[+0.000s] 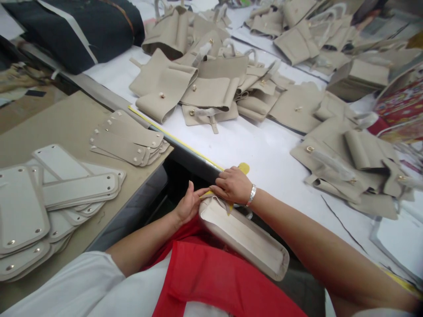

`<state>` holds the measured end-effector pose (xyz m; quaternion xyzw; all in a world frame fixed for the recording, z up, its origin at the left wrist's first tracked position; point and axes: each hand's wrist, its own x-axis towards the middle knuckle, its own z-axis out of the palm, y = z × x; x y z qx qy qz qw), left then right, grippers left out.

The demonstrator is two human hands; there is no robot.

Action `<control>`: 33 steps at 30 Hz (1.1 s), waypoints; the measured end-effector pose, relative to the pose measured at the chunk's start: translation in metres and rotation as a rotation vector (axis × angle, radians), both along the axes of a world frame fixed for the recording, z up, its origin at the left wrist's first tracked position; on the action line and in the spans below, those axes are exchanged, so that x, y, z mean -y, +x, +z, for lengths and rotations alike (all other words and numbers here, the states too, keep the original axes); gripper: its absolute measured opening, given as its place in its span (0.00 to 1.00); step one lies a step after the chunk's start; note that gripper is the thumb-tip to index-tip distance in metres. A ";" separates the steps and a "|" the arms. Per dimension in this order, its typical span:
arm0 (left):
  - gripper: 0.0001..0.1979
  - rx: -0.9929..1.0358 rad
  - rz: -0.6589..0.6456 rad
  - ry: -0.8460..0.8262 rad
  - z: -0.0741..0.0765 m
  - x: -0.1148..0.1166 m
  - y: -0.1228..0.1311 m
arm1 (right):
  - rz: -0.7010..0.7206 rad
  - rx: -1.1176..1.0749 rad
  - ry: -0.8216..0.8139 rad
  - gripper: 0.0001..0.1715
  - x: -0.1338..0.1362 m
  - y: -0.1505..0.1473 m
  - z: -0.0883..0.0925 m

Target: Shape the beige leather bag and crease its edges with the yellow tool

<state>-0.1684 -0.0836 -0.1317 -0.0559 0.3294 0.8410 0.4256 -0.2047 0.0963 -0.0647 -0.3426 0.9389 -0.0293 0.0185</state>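
Note:
A beige bag body [244, 240] with an open, pale-lined end rests slanted against my red apron at the table's edge. My right hand [233, 185], with a silvery bracelet at the wrist, is closed at the bag's upper corner, fingers pinching a thin yellow strip [206, 193]. Part of the strip dangles in a point below that hand. My left hand [190, 206] is at the bag's left end, thumb raised apart and fingers stretched toward the strip, their tips meeting the right fingers. A yellow patch [243, 168] shows just beyond my right knuckles; what it is I cannot tell.
Beige bag pieces [214, 83] with gold-coloured fittings lie heaped across the white table [264, 154]. To the left, a brown board [79, 105] bears stacked pale panels [79, 189] and beige straps [128, 136]. A black roll [99, 31] lies at the back left.

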 end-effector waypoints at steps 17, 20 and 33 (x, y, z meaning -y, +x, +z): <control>0.30 -0.436 -0.103 -0.638 -0.009 0.006 0.005 | 0.194 0.102 -0.006 0.31 -0.001 -0.019 -0.006; 0.25 -0.489 -0.215 -0.498 0.001 0.006 -0.001 | 0.104 0.166 0.050 0.34 -0.010 -0.019 -0.003; 0.19 -1.169 -0.401 -1.117 0.048 -0.008 -0.016 | -0.495 0.299 0.076 0.38 -0.030 0.033 -0.003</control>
